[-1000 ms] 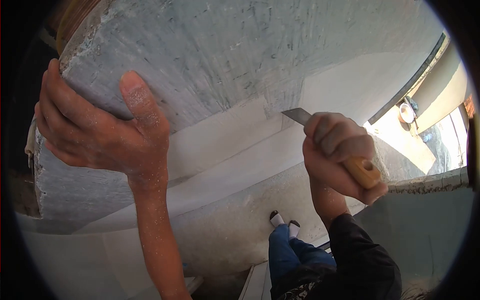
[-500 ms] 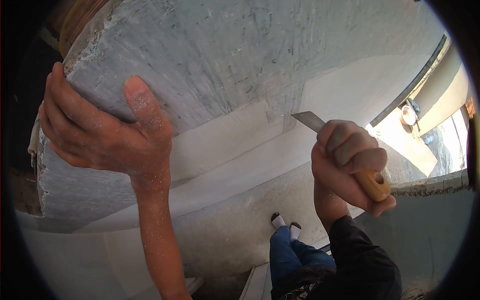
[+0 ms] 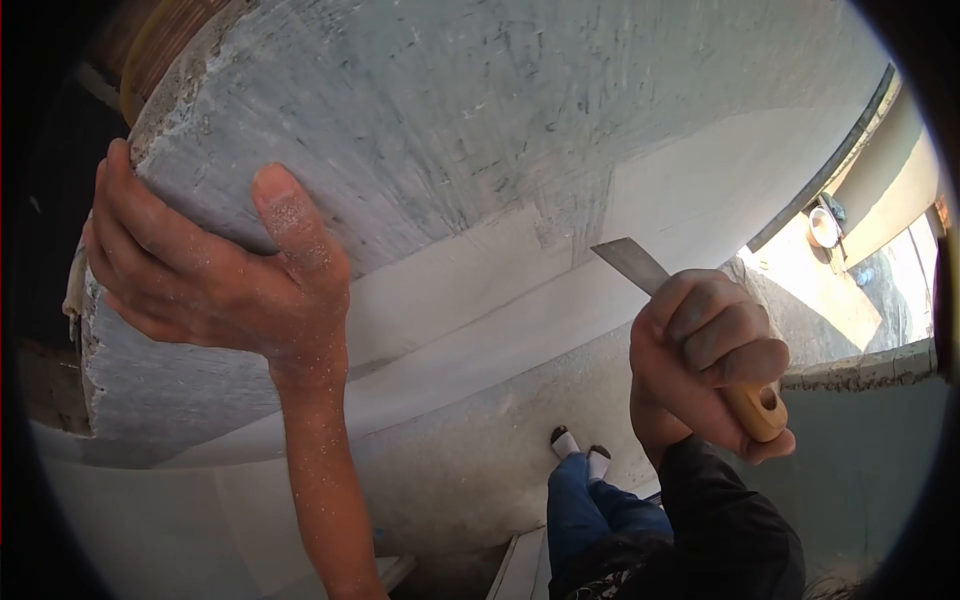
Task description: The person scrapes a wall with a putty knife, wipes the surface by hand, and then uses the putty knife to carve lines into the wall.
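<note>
My right hand [image 3: 712,350] is closed around the wooden handle [image 3: 757,412] of a putty knife. Its bare metal blade [image 3: 632,265] points up and left, in front of the wall and seemingly apart from it. At the left, my left hand [image 3: 215,260] rests on the rough broken edge of the wall [image 3: 420,110], thumb on the grey face and fingers stretched over the edge. White dust specks my left thumb and forearm. The wall face is scratched grey, with smoother pale patches lower down.
A concrete floor [image 3: 450,470] lies far below, where my feet in white-and-dark socks show. Through a sunlit opening at the right stands a white bucket [image 3: 823,228]. A rough ledge [image 3: 860,370] runs below that opening. Dark gaps lie left of the wall edge.
My right hand has lowered slightly and shifted a little right with the putty knife. The left hand stays on the wall edge; the whole view has shifted slightly.
</note>
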`<action>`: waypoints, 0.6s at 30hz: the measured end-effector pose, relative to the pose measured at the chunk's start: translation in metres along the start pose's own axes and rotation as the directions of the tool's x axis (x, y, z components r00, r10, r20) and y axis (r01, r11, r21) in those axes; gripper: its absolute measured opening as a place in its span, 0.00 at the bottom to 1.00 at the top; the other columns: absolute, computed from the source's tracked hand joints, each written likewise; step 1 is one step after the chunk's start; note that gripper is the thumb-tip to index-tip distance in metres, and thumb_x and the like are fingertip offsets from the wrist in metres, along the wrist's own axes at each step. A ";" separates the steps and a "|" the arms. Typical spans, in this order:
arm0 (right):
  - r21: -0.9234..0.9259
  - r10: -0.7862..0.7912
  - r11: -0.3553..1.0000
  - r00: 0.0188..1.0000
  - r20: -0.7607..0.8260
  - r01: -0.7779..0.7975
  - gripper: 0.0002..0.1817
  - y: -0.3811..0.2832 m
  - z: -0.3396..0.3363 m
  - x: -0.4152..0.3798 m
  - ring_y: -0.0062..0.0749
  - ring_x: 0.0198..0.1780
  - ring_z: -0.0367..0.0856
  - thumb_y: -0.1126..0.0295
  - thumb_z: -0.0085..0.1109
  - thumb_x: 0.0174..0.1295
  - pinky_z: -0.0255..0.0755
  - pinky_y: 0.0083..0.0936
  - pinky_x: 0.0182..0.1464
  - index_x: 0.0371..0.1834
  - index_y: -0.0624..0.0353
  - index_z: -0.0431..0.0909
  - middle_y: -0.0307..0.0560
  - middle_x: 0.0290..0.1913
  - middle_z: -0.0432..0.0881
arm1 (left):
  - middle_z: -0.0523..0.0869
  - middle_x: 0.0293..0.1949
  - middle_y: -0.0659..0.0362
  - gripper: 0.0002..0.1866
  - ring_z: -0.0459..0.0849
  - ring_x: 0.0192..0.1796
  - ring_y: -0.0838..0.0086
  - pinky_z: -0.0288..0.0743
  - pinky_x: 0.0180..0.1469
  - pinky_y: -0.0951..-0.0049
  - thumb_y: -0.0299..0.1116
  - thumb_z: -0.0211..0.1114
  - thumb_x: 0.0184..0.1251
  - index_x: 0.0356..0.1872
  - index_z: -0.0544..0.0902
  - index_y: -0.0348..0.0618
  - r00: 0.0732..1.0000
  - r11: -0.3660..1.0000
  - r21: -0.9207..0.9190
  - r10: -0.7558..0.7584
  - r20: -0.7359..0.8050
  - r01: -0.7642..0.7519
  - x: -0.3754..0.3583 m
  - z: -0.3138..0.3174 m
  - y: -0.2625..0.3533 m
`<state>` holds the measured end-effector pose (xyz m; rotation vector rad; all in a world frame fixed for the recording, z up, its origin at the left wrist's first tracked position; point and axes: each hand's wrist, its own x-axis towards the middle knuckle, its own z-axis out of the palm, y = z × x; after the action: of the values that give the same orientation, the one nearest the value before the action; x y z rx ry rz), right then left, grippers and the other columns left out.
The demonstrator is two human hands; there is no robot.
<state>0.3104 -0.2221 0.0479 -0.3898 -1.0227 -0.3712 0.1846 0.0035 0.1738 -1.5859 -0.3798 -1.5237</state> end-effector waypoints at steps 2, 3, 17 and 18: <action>-0.101 0.053 0.994 0.998 0.021 -0.051 0.40 0.013 -0.003 -0.004 0.29 0.15 0.58 0.24 0.36 0.60 0.60 0.29 0.19 0.21 0.55 0.64 0.40 0.15 0.61 | 0.75 0.61 0.51 0.38 0.70 0.67 0.55 0.59 0.65 0.44 0.64 0.40 0.73 0.67 0.70 0.43 0.999 1.000 0.010 -0.020 0.043 0.019 -0.002 -0.006 0.006; -0.053 0.051 0.997 0.999 0.006 -0.050 0.41 0.016 0.000 0.003 0.28 0.14 0.55 0.22 0.37 0.58 0.57 0.27 0.18 0.20 0.54 0.63 0.39 0.14 0.59 | 0.75 0.61 0.51 0.37 0.69 0.67 0.55 0.59 0.65 0.44 0.64 0.40 0.73 0.67 0.70 0.43 0.998 0.999 0.017 -0.028 0.057 0.027 -0.001 -0.008 0.008; -0.069 0.053 0.997 0.994 0.092 -0.047 0.41 0.031 0.002 0.000 0.32 0.16 0.63 0.25 0.35 0.62 0.63 0.31 0.21 0.23 0.58 0.67 0.42 0.17 0.65 | 0.75 0.62 0.53 0.38 0.69 0.68 0.56 0.59 0.65 0.44 0.65 0.40 0.73 0.68 0.69 0.43 0.999 1.000 0.012 -0.013 0.040 0.012 -0.003 -0.005 0.001; -0.098 0.060 0.994 0.992 0.107 -0.050 0.40 0.025 -0.002 -0.002 0.33 0.17 0.64 0.26 0.35 0.63 0.65 0.32 0.22 0.24 0.58 0.67 0.43 0.17 0.66 | 0.75 0.62 0.53 0.38 0.69 0.68 0.56 0.59 0.65 0.44 0.65 0.40 0.72 0.68 0.69 0.43 0.999 1.000 0.006 -0.012 0.041 0.012 -0.003 -0.005 0.002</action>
<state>0.3232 -0.2013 0.0419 -0.5277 -1.1018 -0.3525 0.1822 -0.0002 0.1697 -1.6156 -0.4171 -1.4994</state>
